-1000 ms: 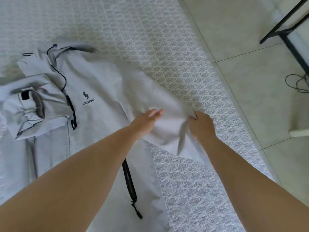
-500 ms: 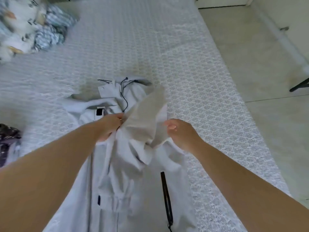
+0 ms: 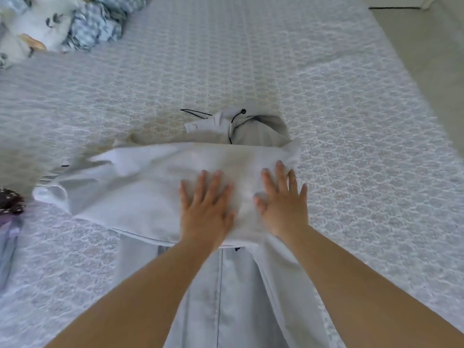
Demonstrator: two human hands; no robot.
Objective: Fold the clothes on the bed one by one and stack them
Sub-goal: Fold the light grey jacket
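Sleeve (image 3: 140,182) folded across; hands (image 3: 204,209) flat.

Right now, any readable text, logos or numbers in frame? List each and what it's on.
None readable in this frame.
Grey hooded jacket: no print shows; the sleeve folded across the chest lies under the flat left hand and right hand.
Small dark mark near the jacket's front seam: too small and blurred to read.
Patterned bedding at the far left corner: print only, no lettering.
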